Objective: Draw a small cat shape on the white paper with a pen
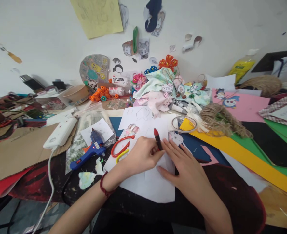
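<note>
The pen [157,138], one only, is tilted over the middle of the paper [145,187], red end up. Of two hands, the left hand [145,152] pinches it closely between thumb and fingers; one dark red bracelet [104,185] circles that wrist. The right hand [182,164] lies flat on the right part of the paper, fingers a little spread. At the far end of the paper is a drawn flower outline [143,113]; whether one sheet or two lie there, I cannot tell.

Just left of the paper show one red loop [113,146] and one yellow loop [119,157], both partly hidden. Further left of it, on the table [85,195], are one blue glue gun [94,150] and then one white power strip [60,133].

Right of the paper are one ring [195,123], one long yellow strip [253,162] and two bundles of twine, one nearer [220,118] and one farther [263,85]. Beyond the paper, a cloth heap [155,84] stands near two labelled clear bottles, lying one above the other [121,81]. Well beyond and right of the paper is one yellow bottle [242,67].
</note>
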A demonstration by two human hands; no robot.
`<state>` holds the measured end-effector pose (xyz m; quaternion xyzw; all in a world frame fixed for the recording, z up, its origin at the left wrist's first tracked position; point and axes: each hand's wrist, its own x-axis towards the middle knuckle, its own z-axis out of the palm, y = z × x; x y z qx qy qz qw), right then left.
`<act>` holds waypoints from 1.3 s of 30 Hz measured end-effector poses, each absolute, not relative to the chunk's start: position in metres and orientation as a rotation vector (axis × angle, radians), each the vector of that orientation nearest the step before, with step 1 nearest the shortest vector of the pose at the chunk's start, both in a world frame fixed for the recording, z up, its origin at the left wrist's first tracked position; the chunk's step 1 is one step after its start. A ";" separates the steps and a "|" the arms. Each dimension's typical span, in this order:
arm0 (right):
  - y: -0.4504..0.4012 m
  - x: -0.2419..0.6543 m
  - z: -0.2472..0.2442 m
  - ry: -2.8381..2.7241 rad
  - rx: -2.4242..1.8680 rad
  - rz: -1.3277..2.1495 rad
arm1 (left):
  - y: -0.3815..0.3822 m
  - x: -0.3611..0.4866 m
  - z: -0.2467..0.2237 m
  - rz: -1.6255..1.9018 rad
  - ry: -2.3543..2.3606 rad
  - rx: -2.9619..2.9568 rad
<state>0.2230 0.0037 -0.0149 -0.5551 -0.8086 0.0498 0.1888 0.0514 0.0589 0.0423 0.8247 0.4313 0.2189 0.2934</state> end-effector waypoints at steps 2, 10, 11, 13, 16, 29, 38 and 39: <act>0.004 0.223 -0.015 -2.264 -1.559 0.149 | 0.059 0.051 0.042 0.590 1.157 2.196; 0.003 0.224 -0.017 -2.256 -1.549 0.165 | 0.059 0.052 0.042 0.590 1.174 2.203; 0.003 0.224 -0.017 -2.258 -1.551 0.167 | 0.059 0.052 0.042 0.589 1.175 2.203; 0.003 0.224 -0.017 -2.260 -1.557 0.182 | 0.059 0.051 0.042 0.581 1.166 2.205; 0.003 0.223 -0.016 -2.262 -1.568 0.199 | 0.058 0.051 0.042 0.581 1.166 2.205; 0.003 0.224 -0.013 -2.277 -1.582 0.213 | 0.058 0.049 0.045 0.633 1.165 2.187; 0.002 0.223 -0.015 -2.242 -1.550 0.160 | 0.056 0.052 0.041 0.566 1.089 2.211; 0.002 0.223 -0.016 -2.242 -1.549 0.160 | 0.055 0.052 0.040 0.568 1.090 2.213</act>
